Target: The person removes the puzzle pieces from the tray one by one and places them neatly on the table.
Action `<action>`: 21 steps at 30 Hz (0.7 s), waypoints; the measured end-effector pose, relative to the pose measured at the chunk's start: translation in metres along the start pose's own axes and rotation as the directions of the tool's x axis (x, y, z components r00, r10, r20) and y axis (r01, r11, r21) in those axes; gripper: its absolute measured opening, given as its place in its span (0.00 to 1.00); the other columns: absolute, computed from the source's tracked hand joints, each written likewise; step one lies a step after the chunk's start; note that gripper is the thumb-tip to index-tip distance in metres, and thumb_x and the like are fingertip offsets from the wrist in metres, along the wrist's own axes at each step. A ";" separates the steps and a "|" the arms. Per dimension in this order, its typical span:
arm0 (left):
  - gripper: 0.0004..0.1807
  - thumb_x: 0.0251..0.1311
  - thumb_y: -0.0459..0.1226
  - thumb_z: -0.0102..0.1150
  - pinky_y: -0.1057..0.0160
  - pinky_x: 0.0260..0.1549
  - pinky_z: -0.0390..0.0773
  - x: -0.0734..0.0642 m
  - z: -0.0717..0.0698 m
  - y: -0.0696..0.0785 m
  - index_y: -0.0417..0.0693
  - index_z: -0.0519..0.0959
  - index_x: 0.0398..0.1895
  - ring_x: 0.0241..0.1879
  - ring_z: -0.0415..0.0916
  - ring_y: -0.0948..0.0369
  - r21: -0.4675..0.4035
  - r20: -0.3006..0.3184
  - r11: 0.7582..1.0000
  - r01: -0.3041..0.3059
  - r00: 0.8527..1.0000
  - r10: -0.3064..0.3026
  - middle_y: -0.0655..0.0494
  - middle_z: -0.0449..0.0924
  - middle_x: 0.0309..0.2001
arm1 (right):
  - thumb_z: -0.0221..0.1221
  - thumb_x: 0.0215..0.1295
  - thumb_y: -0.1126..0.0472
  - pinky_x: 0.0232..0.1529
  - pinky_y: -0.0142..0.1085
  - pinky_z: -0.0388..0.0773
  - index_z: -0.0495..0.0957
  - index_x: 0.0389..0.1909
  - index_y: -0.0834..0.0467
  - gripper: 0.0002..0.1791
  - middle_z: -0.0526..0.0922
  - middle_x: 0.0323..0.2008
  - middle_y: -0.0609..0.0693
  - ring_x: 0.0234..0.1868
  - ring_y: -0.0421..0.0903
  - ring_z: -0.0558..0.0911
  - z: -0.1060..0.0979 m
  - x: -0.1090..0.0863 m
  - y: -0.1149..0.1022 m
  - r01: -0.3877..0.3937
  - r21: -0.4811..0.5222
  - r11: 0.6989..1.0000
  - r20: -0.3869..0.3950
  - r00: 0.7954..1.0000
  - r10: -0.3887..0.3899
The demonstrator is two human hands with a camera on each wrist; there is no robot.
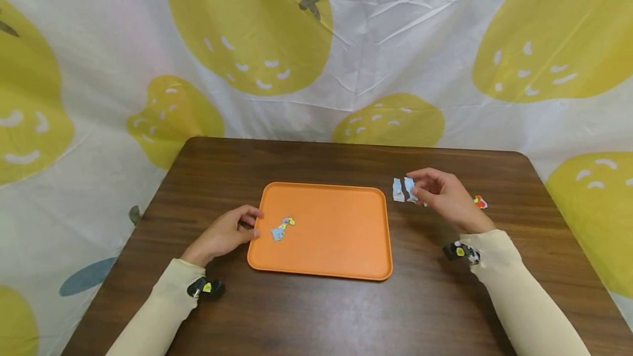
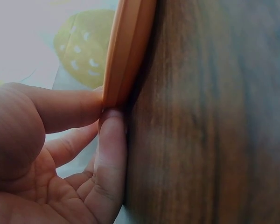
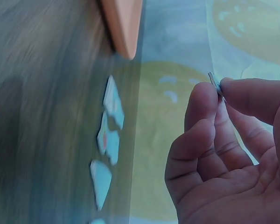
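Observation:
My left hand [image 1: 225, 235] is at the left side of an orange tray [image 1: 336, 207], pinching its rim between thumb and finger in the left wrist view. A few joined-looking puzzle pieces [image 1: 278, 233], pale blue with yellow and purple, lie in the tray's left half. Beyond the tray's right side, my right hand [image 1: 447, 196] hovers over the table. Between its thumb and fingertip it pinches a small thin puzzle piece [image 3: 215, 85], seen nearly edge-on in the right wrist view, its picture hidden. Light blue loose pieces [image 1: 398, 191] lie by those fingertips.
Several pale pieces [image 3: 108, 140] lie in a row on the dark wooden table [image 1: 316, 317] in the right wrist view. A red and yellow piece [image 1: 479, 202] shows beyond my right wrist. A cloth with yellow fruit print [image 1: 257, 21] hangs behind the table.

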State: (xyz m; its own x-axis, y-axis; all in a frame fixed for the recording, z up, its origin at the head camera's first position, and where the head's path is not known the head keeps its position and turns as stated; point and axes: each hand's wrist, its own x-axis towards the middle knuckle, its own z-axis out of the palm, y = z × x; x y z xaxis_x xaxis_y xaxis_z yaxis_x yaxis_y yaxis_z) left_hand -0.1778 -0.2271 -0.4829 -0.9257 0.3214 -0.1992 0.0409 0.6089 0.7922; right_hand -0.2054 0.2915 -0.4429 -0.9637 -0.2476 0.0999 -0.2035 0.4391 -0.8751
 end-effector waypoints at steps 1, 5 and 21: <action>0.21 0.69 0.35 0.68 0.58 0.40 0.78 0.000 0.000 0.000 0.49 0.79 0.63 0.39 0.78 0.56 0.000 -0.001 1.000 0.000 1.000 0.000 0.44 0.81 0.54 | 0.65 0.73 0.66 0.38 0.39 0.86 0.79 0.63 0.62 0.20 0.85 0.40 0.64 0.34 0.50 0.88 -0.003 -0.002 0.002 0.002 -0.005 1.000 -0.005 1.000 -0.002; 0.21 0.69 0.34 0.68 0.58 0.41 0.79 -0.001 0.001 0.001 0.49 0.80 0.63 0.39 0.79 0.56 -0.012 0.001 1.000 0.001 1.000 -0.001 0.44 0.80 0.53 | 0.65 0.74 0.64 0.37 0.37 0.85 0.79 0.64 0.61 0.20 0.86 0.40 0.62 0.35 0.47 0.87 -0.015 -0.010 0.009 -0.004 -0.067 0.998 -0.023 1.000 0.002; 0.21 0.68 0.34 0.68 0.57 0.41 0.79 -0.001 0.000 0.003 0.49 0.80 0.63 0.40 0.79 0.56 -0.001 -0.008 1.000 -0.002 1.000 0.002 0.44 0.81 0.53 | 0.66 0.73 0.65 0.33 0.32 0.83 0.79 0.64 0.64 0.21 0.87 0.40 0.57 0.35 0.36 0.86 -0.066 -0.042 0.052 -0.080 -0.202 0.976 -0.128 0.990 0.054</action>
State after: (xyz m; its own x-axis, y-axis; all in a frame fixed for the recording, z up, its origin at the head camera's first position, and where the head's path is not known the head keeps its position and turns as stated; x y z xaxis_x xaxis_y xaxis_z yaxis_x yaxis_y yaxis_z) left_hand -0.1762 -0.2254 -0.4805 -0.9286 0.3169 -0.1932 0.0424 0.6076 0.7931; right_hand -0.1868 0.3821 -0.4614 -0.9875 -0.1110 0.1119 -0.1569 0.6231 -0.7663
